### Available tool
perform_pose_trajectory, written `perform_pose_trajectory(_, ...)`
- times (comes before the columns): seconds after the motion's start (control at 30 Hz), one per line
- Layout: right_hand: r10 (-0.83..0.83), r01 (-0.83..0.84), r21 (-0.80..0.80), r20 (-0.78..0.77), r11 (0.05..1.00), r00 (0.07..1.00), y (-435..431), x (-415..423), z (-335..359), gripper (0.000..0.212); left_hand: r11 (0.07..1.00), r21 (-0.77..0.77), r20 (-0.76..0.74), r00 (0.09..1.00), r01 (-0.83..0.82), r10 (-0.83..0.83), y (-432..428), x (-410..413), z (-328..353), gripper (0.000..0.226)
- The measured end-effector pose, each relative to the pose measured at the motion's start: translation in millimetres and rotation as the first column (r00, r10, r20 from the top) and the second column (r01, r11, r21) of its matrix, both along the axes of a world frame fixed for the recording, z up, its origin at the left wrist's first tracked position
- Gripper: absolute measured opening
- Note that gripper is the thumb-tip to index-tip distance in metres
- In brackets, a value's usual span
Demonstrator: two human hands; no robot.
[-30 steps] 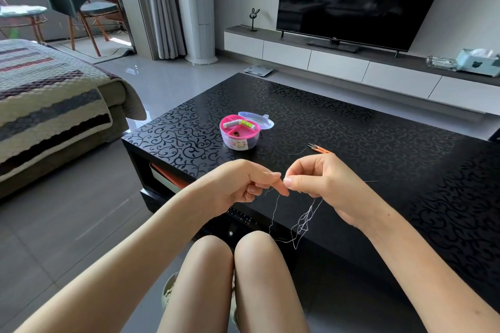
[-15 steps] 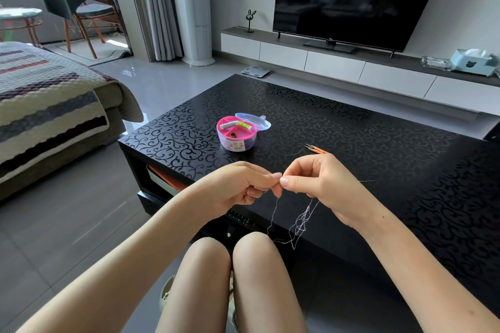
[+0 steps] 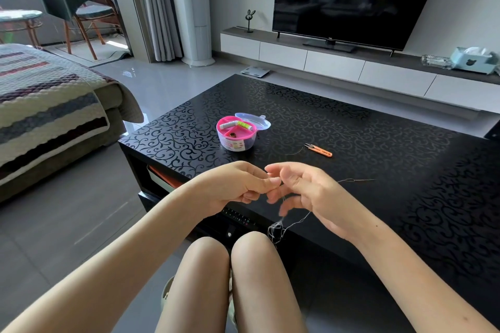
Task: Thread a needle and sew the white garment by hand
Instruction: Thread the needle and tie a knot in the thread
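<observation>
My left hand (image 3: 238, 184) pinches a thin grey thread (image 3: 276, 232) between thumb and forefinger, just above the near edge of the black table (image 3: 351, 127). My right hand (image 3: 311, 189) is right beside it, palm turned towards me, its fingers loose, spread and blurred. The thread hangs below both hands in a small tangle over my knees. From there it runs up behind my right hand to a needle (image 3: 364, 180) lying on the table to the right. No white garment is in view.
A pink round sewing box (image 3: 236, 136) with thread spools stands open on the table, its clear lid (image 3: 254, 120) beside it. Orange thread snips (image 3: 319, 150) lie to its right. A sofa with a striped blanket (image 3: 40, 105) is at left.
My right hand has let go of its pinch and rolled palm-up with fingers spread. The left hand keeps its pinch. The snips, earlier half hidden behind the right hand, are in full view.
</observation>
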State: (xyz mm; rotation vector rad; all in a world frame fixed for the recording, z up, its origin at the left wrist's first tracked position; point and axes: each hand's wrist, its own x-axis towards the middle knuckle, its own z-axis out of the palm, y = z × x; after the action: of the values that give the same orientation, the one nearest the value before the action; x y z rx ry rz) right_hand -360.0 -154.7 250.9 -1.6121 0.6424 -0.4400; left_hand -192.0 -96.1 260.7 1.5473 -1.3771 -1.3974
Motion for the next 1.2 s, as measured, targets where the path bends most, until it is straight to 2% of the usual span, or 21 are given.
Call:
perform_pose_trajectory(0.07, 0.003, -0.004, -0.056, -0.023, 0.998, 1.000, 2, -1, 1, 0.043, 1.000, 0.000, 0.046, 0.999, -0.003, 0.003, 3, 0, 4, 0.035)
perform_pose_trajectory(0.13, 0.015, -0.020, -0.111, -0.051, 0.994, 0.999, 4, -2, 1, 0.027, 1.000, -0.003, 0.077, 0.997, -0.012, 0.012, 5, 2, 6, 0.035)
perform_pose_trajectory(0.23, -0.053, 0.042, -0.178, -0.054, 0.983, 0.997, 4, -3, -2, 0.012, 1.000, -0.017, 0.095, 0.995, -0.001, 0.003, 5, 4, 7, 0.037)
perform_pose_trajectory(0.43, -0.094, 0.098, -0.162, 0.031, 0.982, 0.995, 5, -2, -1, 0.013, 0.998, -0.054, 0.107, 0.994, 0.014, -0.009, 9, 6, 5, 0.037)
perform_pose_trajectory(0.67, -0.060, 0.065, -0.050, 0.097, 0.997, 0.993, 0, -7, 8, 0.012, 0.980, -0.130, 0.135, 0.977, -0.148, 0.165, 12, 18, 3, 0.039)
perform_pose_trajectory(0.83, -0.035, 0.036, -0.005, 0.129, 0.999, 0.991, -3, -8, 11, 0.013, 0.981, -0.185, 0.201, 0.975, -0.053, 0.091, 15, 8, 8, 0.036)
perform_pose_trajectory(0.93, -0.022, 0.022, 0.002, 0.136, 1.000, 0.991, -3, -7, 12, 0.015, 0.986, -0.170, 0.147, 0.989, -0.003, 0.029, 16, 4, 10, 0.034)
perform_pose_trajectory(1.07, -0.006, 0.006, 0.000, 0.130, 1.000, 0.992, -3, -8, 15, 0.015, 0.989, -0.142, 0.006, 0.999, 0.034, -0.033, 16, 0, 8, 0.035)
perform_pose_trajectory(1.2, 0.005, -0.004, -0.007, 0.124, 1.000, 0.992, -4, -9, 15, 0.013, 0.992, -0.117, -0.107, 0.993, 0.036, -0.049, 16, -4, 5, 0.031)
